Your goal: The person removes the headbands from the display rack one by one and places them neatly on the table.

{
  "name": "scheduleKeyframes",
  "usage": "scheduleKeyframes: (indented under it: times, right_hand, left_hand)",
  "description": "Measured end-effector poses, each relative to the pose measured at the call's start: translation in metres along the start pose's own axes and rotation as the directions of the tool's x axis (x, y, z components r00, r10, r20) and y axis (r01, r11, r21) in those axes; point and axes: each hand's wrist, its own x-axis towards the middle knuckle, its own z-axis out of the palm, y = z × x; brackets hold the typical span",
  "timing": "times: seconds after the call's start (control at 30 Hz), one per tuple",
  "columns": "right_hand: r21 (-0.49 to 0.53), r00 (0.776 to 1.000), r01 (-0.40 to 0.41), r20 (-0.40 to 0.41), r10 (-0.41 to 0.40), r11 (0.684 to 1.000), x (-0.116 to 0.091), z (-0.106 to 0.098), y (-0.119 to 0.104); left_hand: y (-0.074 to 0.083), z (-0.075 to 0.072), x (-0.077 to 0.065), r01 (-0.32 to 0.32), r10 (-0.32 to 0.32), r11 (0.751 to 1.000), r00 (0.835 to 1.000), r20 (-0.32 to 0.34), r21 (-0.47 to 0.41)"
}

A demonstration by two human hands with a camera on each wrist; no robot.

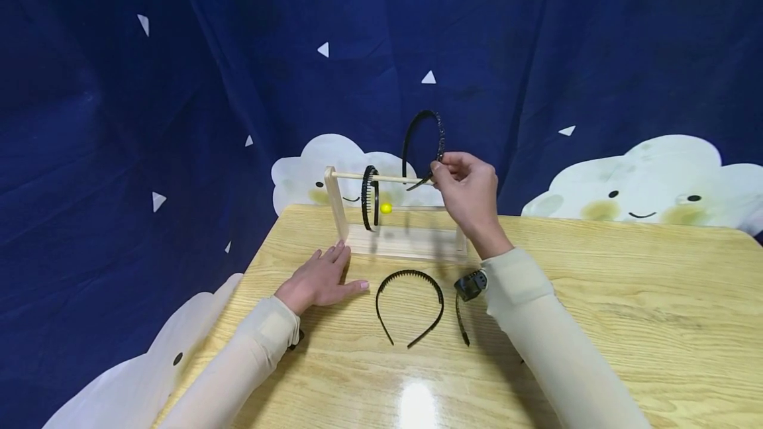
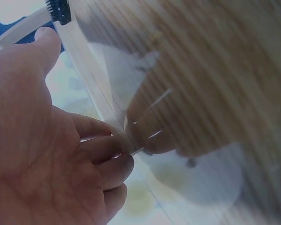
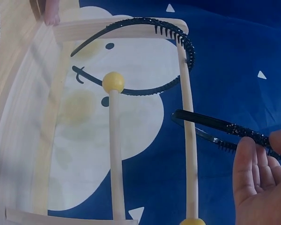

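Observation:
My right hand [image 1: 471,190] pinches a black, glittery toothed headband [image 1: 441,128] between thumb and fingers. Its lower ends straddle the upper rod [image 3: 189,159] of a pale wooden rack [image 1: 336,207] in the right wrist view. Another black headband [image 1: 366,200] hangs on that rod, nearer the rack's left post. Flat on the table, my left hand [image 1: 318,280] has its fingers stretched out and its fingertips at the left end of the rack's base [image 1: 399,243]. In the left wrist view this hand [image 2: 61,140] grips nothing.
A black toothed headband [image 1: 411,273] lies on the wooden table [image 1: 626,296] in front of the rack. Beside it, one more headband [image 1: 461,323] is partly hidden by my right wrist. A yellow ball [image 1: 386,208] caps the rack's lower rod [image 3: 114,154]. Behind hangs a dark blue curtain [image 1: 369,32].

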Motion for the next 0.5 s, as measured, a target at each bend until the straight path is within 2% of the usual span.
scheduleKeyframes:
  times: [0.27,0.5]
  right_hand:
    - [0.046,1.0,-0.008,-0.029,0.009,0.999,0.003,-0.005,-0.005]
    - [0.149,0.999,-0.022,-0.034,0.027,0.989,0.003,-0.011,-0.007]
  left_hand:
    - [-0.001,-0.001,0.0,0.007,-0.007,1.0,1.0,0.008,-0.003]
    - [0.0,-0.001,0.0,0.004,-0.004,1.0,1.0,0.007,-0.002]
